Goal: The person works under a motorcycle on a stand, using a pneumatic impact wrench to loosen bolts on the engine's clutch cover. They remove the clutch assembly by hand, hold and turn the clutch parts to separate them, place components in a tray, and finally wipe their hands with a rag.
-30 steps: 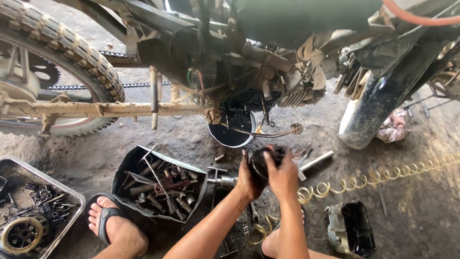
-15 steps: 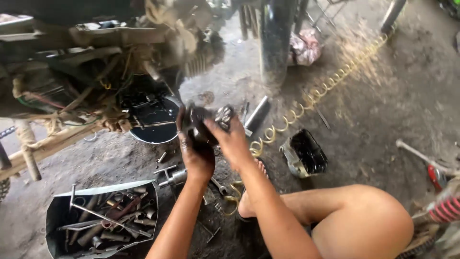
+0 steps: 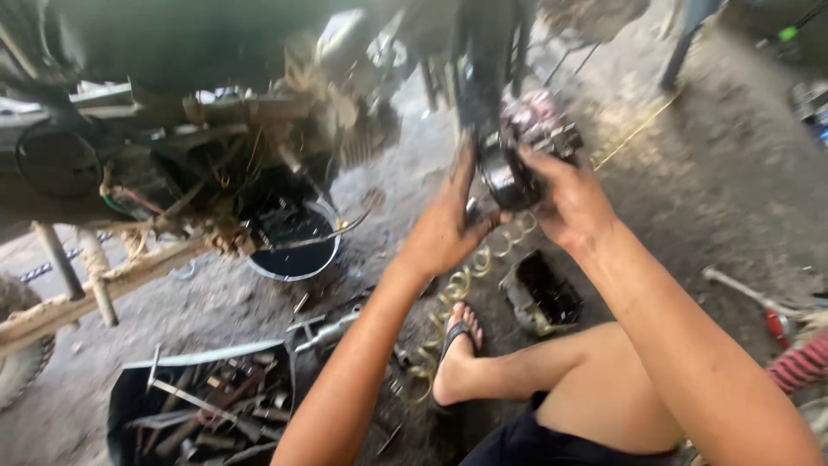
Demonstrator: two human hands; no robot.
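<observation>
Crouching low, you have your bare knee (image 3: 621, 388) filling the lower right of the frame and your sandalled foot (image 3: 455, 362) planted on the dirt floor at lower centre. At lower left sits a cut-open dark container of tools (image 3: 203, 410), crowded with rusty spanners and rods. A yellow coiled hose (image 3: 457, 289) snakes across the ground past your foot, and just right of it lies a small black rectangular tray (image 3: 543, 293).

Both your forearms rise from the bottom edge towards the upper middle of the frame. Your left hand (image 3: 444, 229) cups the grimy engine part (image 3: 522, 151) from below and the left, fingers spread up along its side. Your right hand (image 3: 569, 198) wraps round it from the right, thumb and fingers closed on its body. The part is dark, oily metal, blurred, held in the air between both hands, well above the floor.

Farther off, at centre left, a round black oil pan (image 3: 293, 242) rests on the ground beneath the motorcycle (image 3: 216, 103), whose frame and engine span the upper left. A tyre (image 3: 21, 354) shows at the left edge.
</observation>
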